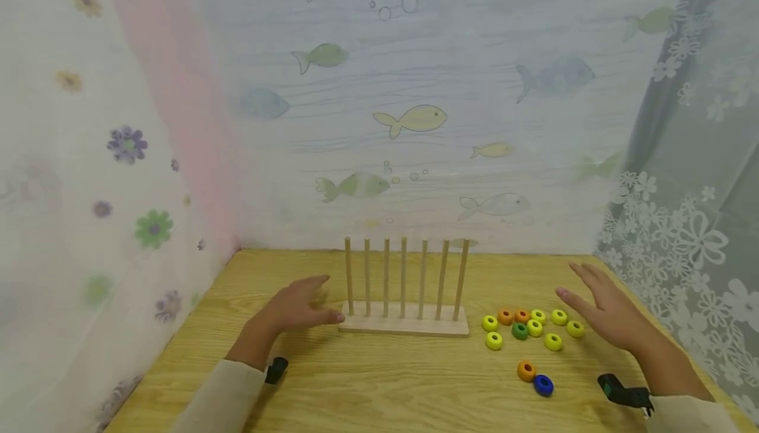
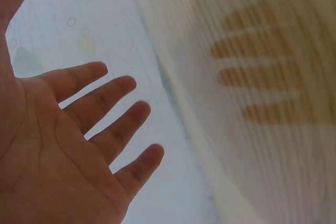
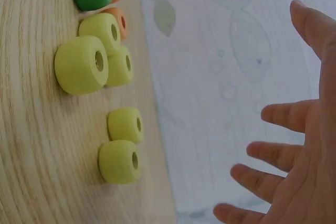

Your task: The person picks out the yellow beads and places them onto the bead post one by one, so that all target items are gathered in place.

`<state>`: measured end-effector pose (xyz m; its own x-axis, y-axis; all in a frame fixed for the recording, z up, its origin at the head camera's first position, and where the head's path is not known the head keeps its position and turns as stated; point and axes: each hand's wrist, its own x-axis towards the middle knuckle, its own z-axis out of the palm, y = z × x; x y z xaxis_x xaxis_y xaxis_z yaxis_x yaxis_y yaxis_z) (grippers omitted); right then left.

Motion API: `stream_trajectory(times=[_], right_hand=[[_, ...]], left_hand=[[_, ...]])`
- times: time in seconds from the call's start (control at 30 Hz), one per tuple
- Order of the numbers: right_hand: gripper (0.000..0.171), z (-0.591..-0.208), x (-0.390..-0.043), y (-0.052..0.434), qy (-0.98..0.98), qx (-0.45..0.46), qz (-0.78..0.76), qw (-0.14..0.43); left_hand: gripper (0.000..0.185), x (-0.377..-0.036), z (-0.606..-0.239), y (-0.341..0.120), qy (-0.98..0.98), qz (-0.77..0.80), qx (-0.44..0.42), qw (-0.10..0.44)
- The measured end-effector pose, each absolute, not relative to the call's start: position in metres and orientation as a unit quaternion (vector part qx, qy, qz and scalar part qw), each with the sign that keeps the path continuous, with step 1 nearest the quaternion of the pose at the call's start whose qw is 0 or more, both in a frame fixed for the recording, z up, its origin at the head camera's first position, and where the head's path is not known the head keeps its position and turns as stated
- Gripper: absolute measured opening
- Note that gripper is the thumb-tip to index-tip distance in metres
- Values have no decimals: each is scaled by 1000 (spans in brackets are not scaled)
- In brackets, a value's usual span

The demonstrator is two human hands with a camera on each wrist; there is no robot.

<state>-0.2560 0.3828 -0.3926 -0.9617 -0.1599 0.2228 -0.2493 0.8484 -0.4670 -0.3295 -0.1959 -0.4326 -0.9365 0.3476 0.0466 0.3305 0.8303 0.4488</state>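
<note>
Head view has the left hand (image 1: 296, 309) spread at the peg rack's (image 1: 405, 323) 9 o'clock, right hand (image 1: 605, 311) spread at 3 o'clock of the beads (image 1: 534, 327) on the worktop (image 1: 379, 387); they look light, hard, roll-prone, so I'd pinch their rims.

The left wrist view blurs the table (image 2: 273, 77), and the right hand (image 3: 310, 182) is cut off at the frame edge.
</note>
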Motion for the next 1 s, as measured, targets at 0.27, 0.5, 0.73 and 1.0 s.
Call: stream_trajectory(times=[0.27,0.5,0.73,1.0], right_hand=[[75,-406,-259,392,-947,81,296,98],[77,-423,-261,402,-942,46,326,70],[74,-437,-264,407,-935,39,348,58],[72,-447,-267,411,-937,31,346,41]], left_hand=[[97,-332,-437,-187,926,291,234,63],[95,-331,-440,-181,913,320,225,110],[93,-331,-444,-180,906,325,238,129],[82,-330,-444,-179,908,322,239,121]])
